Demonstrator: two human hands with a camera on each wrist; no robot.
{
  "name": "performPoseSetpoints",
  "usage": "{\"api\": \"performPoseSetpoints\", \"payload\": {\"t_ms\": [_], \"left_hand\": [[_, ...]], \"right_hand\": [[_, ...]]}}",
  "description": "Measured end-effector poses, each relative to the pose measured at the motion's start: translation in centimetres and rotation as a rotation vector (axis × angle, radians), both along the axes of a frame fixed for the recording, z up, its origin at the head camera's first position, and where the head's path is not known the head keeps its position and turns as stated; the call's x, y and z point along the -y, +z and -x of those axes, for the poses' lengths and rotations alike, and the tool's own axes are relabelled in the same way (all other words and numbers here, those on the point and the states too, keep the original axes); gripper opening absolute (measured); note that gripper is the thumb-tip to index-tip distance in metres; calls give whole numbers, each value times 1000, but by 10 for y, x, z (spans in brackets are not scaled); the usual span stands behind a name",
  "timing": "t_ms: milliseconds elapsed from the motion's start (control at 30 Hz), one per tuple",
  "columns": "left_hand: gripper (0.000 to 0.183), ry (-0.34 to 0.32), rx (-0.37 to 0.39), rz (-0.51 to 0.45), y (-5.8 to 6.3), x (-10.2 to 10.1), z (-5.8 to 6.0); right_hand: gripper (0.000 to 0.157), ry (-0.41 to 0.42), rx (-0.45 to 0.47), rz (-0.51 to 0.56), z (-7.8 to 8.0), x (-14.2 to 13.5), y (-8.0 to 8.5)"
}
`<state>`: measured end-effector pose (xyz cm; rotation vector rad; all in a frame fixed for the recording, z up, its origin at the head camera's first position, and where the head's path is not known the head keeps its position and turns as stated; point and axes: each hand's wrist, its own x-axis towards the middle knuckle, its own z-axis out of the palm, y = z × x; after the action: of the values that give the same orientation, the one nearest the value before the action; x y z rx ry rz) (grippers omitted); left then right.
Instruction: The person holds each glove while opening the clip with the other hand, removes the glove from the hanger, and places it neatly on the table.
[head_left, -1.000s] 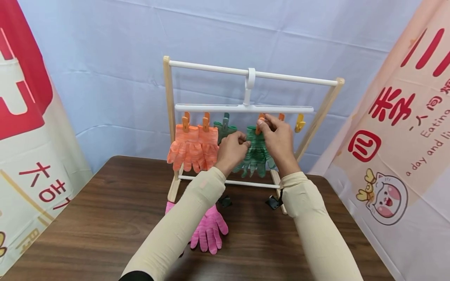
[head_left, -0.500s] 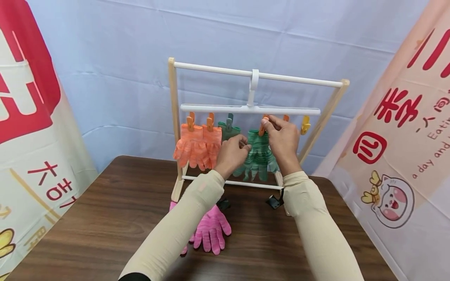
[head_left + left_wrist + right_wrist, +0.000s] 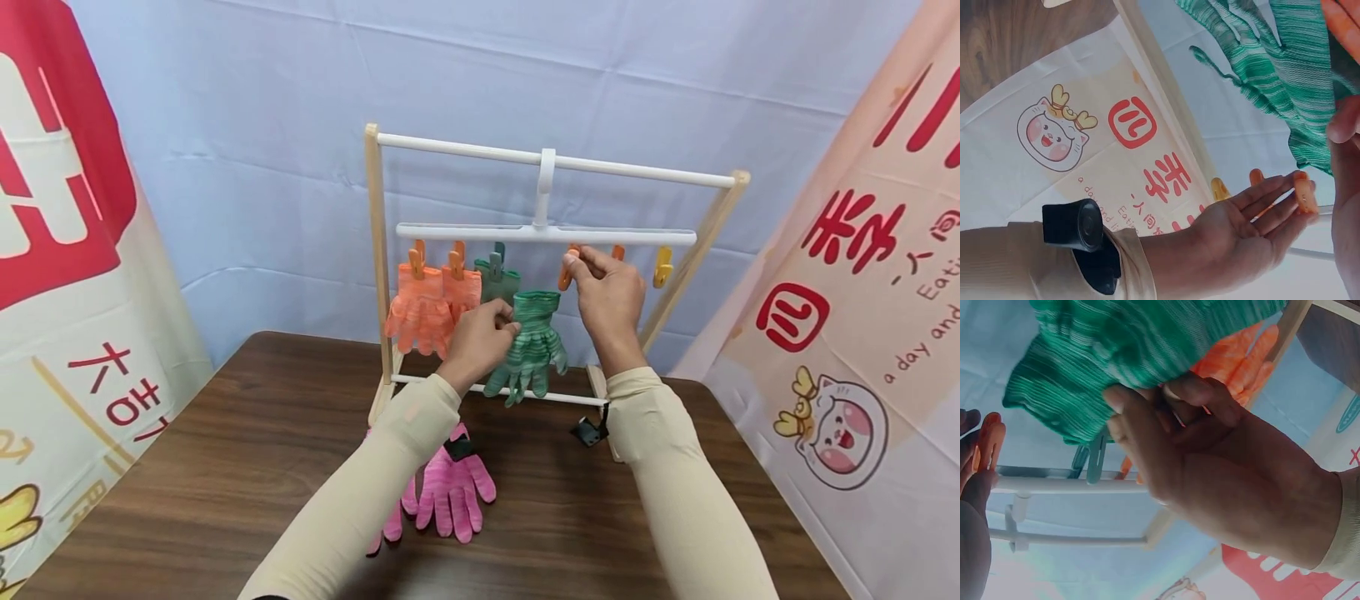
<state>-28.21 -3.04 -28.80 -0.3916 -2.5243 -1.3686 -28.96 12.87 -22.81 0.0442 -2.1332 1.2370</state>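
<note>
My left hand [image 3: 478, 343] pinches a green striped glove [image 3: 536, 342] by its side edge. The glove hangs cuff up in front of the rack, free of any clip. My right hand [image 3: 613, 308] squeezes an orange clothespin [image 3: 567, 271] under the white hanger bar [image 3: 622, 236], just right of the glove's cuff. In the left wrist view that clothespin [image 3: 1305, 192] sits between thumb and fingers, with no cloth in it. Thumb and fingertips of the left hand [image 3: 1210, 450] meet on the glove's fabric in the right wrist view.
Orange gloves [image 3: 418, 308] hang from orange clothespins at the left; beside them a dark green glove [image 3: 498, 285] hangs from a green one. A yellow clothespin [image 3: 663, 268] is at the far right. Pink gloves [image 3: 453, 492] lie on the table [image 3: 225, 467] before the wooden-sided rack [image 3: 378, 250].
The green glove has come out of the orange clothespin and moved left and down with my left hand. My right hand still holds the clothespin. The view has shifted slightly.
</note>
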Motion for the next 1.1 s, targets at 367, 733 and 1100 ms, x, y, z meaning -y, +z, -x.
{"api": "performPoseSetpoints", "payload": {"t_ms": [367, 733, 1100], "left_hand": [[10, -111, 128, -154, -27, 49, -10], [10, -62, 123, -112, -44, 101, -17], [14, 16, 156, -79, -57, 159, -21]], "right_hand": [[35, 11, -7, -21, -1, -3, -2], [33, -17, 6, -45, -2, -5, -1], [39, -8, -6, -56, -2, -4, 2]]}}
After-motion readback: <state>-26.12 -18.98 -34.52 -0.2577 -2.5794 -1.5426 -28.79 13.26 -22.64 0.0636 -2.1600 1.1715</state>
